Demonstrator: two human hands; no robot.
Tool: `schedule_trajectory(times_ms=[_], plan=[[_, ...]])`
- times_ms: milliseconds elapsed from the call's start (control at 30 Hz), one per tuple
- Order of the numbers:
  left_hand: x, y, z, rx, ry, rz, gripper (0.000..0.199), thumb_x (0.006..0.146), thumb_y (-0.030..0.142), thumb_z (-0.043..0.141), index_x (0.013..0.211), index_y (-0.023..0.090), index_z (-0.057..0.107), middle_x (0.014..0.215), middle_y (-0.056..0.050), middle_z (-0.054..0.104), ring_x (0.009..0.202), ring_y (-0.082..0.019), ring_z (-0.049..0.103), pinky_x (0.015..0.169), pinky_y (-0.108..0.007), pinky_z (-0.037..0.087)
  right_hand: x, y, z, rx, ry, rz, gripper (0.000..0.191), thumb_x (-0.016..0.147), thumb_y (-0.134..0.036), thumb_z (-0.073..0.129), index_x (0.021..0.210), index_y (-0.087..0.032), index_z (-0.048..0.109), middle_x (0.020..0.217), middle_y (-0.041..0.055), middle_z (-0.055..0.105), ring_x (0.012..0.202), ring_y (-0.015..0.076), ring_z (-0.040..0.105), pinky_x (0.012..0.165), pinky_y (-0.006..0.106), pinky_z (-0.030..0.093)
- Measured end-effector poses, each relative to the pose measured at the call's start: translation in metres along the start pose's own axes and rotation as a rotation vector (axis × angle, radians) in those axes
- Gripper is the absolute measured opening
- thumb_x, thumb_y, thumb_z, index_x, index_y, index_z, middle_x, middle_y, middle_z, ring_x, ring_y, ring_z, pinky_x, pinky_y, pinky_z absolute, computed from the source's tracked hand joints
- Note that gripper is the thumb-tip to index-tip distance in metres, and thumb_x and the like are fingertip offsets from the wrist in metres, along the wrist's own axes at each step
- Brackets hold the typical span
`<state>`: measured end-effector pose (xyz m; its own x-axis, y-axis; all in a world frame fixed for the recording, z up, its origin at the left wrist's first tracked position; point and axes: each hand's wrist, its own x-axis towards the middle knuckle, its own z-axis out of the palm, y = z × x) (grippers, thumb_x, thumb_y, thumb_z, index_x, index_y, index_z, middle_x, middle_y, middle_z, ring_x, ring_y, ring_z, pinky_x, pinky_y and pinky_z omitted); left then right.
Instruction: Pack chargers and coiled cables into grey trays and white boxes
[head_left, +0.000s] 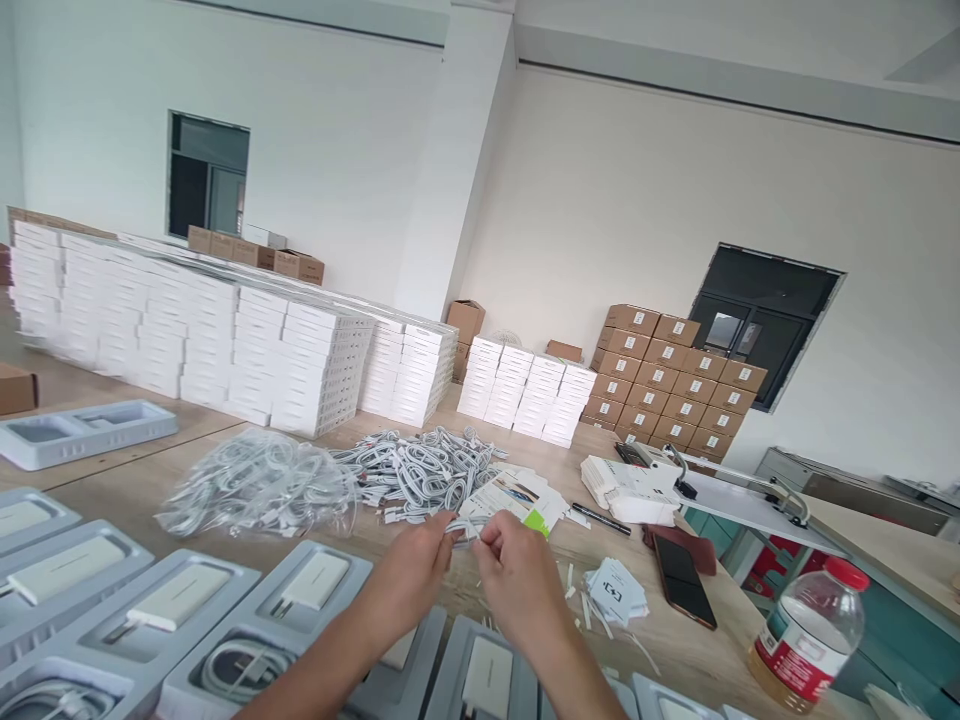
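Note:
My left hand (415,562) and my right hand (519,562) meet over the table, fingers closed on a grey-white charging cable (468,527) that spans the small gap between them. My fingers hide part of the cable. Just beyond lies a loose heap of similar cables (431,462). To its left is a clear plastic bag of cables (259,485). Below my forearms are grey plastic trays (232,582) with white chargers (488,676) in them. At least two trays also hold a coiled cable (240,668).
Stacks of white boxes (300,365) line the table's far side. Leaflets (517,495), a black pen (600,518), small cards (615,590), a phone (684,580) and a red-capped bottle (808,635) lie or stand on the right. Brown cartons (667,380) are piled behind.

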<state>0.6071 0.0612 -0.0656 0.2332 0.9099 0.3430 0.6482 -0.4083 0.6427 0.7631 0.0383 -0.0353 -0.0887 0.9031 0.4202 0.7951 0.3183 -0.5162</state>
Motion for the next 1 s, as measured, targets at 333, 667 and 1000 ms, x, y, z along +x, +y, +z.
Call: schedule_trajectory(times_ms=[333,667,1000], plan=[[-0.004,0.009,0.004,0.172,0.082,0.021,0.026,0.095,0.027,0.023,0.091,0.022,0.048,0.065,-0.002,0.056,0.060,-0.022,0.051,0.055,-0.029,0.027,0.002,-0.001,0.003,0.260,0.143,-0.098,0.024,0.094,-0.040,0.043,0.078,-0.023,0.049,0.068,-0.0013,0.057,0.060,0.0171,0.051,0.056,0.027,0.034],[-0.004,0.011,0.006,-0.026,0.053,0.044,0.026,0.095,0.028,0.026,0.077,0.023,0.044,0.064,0.000,0.054,0.058,-0.019,0.048,0.056,-0.030,0.028,0.000,-0.003,0.008,0.487,0.148,-0.049,0.026,0.093,-0.042,0.048,0.079,-0.021,0.053,0.070,-0.0002,0.061,0.067,0.0172,0.060,0.064,0.028,0.044],[-0.002,0.014,0.002,-0.587,-0.021,-0.030,0.034,0.094,0.050,0.037,0.075,0.023,0.046,0.055,0.007,0.045,0.053,-0.014,0.042,0.054,-0.026,0.034,0.004,-0.002,0.000,1.023,-0.038,0.196,0.039,0.077,-0.055,0.068,0.078,-0.019,0.055,0.066,-0.0011,0.060,0.058,0.0164,0.063,0.053,0.026,0.049]])
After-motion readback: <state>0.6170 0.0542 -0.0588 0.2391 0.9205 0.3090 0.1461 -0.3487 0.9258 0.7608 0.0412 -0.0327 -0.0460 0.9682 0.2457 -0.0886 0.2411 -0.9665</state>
